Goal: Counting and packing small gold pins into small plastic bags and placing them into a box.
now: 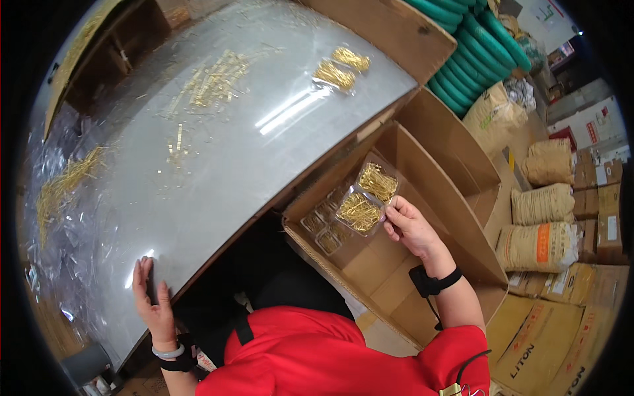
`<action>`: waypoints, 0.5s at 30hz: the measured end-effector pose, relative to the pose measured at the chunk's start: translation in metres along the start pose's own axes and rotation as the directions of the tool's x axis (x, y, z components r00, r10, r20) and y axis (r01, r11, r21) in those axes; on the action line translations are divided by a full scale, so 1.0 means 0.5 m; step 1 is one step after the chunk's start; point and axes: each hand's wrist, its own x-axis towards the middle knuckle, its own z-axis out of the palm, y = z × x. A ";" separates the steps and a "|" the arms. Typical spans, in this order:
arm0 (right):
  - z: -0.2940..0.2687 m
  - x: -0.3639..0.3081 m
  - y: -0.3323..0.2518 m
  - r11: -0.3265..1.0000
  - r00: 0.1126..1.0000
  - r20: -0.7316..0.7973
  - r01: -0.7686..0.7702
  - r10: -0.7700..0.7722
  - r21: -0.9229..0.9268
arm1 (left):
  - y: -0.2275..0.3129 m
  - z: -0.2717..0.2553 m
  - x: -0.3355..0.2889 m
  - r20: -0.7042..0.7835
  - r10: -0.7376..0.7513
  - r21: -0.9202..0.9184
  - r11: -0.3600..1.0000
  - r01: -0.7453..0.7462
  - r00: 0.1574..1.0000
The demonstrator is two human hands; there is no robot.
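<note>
Pinched by its edge, a clear plastic pack [360, 212] with two compartments of thin gold-coloured metal pieces is in my right hand [412, 228]. It is over an open cardboard box [389, 280] to the right of the table. Inside that box, at its near left end, lie similar clear packs [326, 239]. My left hand [156, 309] rests at the near edge of the grey table [218, 158], fingers stretched out and holding nothing. Another two-part pack [335, 74] of gold pieces lies at the table's far right.
Loose gold pieces [218, 79] are scattered over the table's far middle. On the left sit crumpled clear plastic packaging [72, 257] and a heap of gold strips [66, 188]. Coiled green hoses [472, 59], stuffed sacks [538, 247] and stacked cartons [548, 336] stand on the right.
</note>
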 end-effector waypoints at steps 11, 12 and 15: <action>-0.289 0.035 0.552 0.923 0.910 -0.156 -0.377 0.384 0.072 | -0.006 0.010 0.002 -0.073 0.039 0.209 0.978 -0.023 0.997; -0.293 0.037 0.597 0.913 0.897 -0.171 -0.403 0.407 0.063 | -0.003 0.010 0.001 -0.069 0.043 0.219 0.975 -0.027 0.997; -0.297 0.034 0.709 0.884 0.857 -0.217 -0.457 0.467 0.095 | -0.005 0.015 -0.001 -0.087 0.043 0.202 0.979 -0.024 0.995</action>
